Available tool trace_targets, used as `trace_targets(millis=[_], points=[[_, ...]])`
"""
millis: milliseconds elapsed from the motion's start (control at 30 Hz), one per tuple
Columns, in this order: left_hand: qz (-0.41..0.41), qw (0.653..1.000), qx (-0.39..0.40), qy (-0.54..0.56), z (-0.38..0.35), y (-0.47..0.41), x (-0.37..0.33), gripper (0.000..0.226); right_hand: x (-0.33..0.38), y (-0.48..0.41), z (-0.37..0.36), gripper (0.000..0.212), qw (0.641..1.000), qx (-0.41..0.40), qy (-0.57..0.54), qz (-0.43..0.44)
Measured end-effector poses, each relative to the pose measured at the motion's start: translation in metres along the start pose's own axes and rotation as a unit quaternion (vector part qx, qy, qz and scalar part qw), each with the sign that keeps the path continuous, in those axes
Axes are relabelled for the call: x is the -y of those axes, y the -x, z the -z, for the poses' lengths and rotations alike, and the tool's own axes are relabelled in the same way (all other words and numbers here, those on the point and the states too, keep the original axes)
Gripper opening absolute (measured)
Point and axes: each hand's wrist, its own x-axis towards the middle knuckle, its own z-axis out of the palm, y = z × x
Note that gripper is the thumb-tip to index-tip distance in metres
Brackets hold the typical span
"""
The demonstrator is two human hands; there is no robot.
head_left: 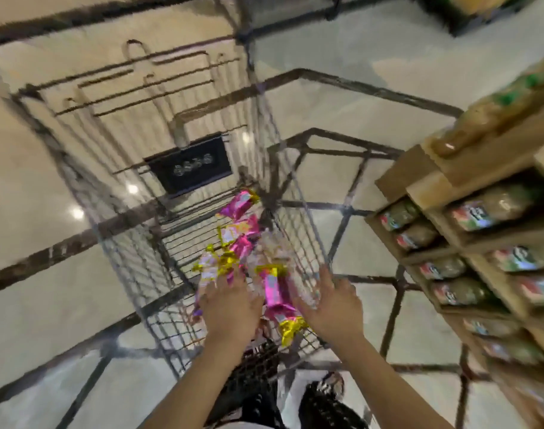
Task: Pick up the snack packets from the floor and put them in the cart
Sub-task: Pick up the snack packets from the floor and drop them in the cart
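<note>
Pink-gold snack packets (236, 243) heaped (blurred) inside wire cart (308, 243).

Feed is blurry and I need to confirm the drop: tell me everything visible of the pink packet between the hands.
The pink packet is a long, shiny, foil-like wrapper with crinkled gold ends. It appears to lie lengthwise inside the wire cart, near the person's end, with other pink packets just beyond it. It sits between the left hand and right hand, both with fingers extended. Blur hides whether either hand touches it.
</note>
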Motion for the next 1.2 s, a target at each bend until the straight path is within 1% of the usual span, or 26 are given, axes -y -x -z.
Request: trace_targets(millis=[67,133,200,267,367,433,533,700,800,933,1067,1200], points=[[-0.102,0.993,-0.001,-0.052,-0.001,0.0,-0.035,0.072,-0.032,0.017,0.008,0.085,0.999,-0.006,0.003,-0.05],[-0.213,0.973,0.008,-0.092,-0.006,0.005,-0.076,0.069,-0.073,0.041,0.009,0.084,0.991,0.005,-0.024,-0.134],[-0.327,0.935,0.028,-0.131,-0.015,0.018,-0.116,0.068,-0.113,0.072,0.006,0.084,0.973,-0.001,-0.078,-0.219],[-0.419,0.89,0.051,-0.172,-0.023,0.041,-0.155,0.07,-0.148,0.11,-0.005,0.084,0.946,-0.02,-0.122,-0.298],[-0.508,0.828,0.092,-0.22,-0.044,0.08,-0.198,0.072,-0.185,0.169,-0.028,0.084,0.9,-0.029,-0.166,-0.402],[-0.556,0.787,0.102,-0.248,-0.064,0.11,-0.216,0.073,-0.201,0.209,-0.044,0.087,0.865,-0.025,-0.192,-0.462],[-0.605,0.737,0.111,-0.281,-0.097,0.16,-0.234,0.073,-0.219,0.267,-0.072,0.086,0.816,-0.028,-0.242,-0.524],[-0.662,0.667,0.118,-0.321,-0.148,0.248,-0.242,0.073,-0.239,0.358,-0.115,0.081,0.754,-0.053,-0.295,-0.584],[-0.681,0.634,0.114,-0.349,-0.178,0.301,-0.237,0.073,-0.251,0.409,-0.143,0.081,0.713,-0.066,-0.336,-0.612],[-0.689,0.601,0.13,-0.383,-0.217,0.367,-0.228,0.071,-0.266,0.472,-0.18,0.084,0.663,-0.082,-0.383,-0.638],[-0.706,0.567,0.138,-0.402,-0.256,0.429,-0.224,0.069,-0.28,0.534,-0.214,0.084,0.623,-0.09,-0.403,-0.665],[-0.733,0.508,0.134,-0.432,-0.296,0.482,-0.221,0.071,-0.288,0.589,-0.238,0.084,0.559,-0.118,-0.426,-0.702]])
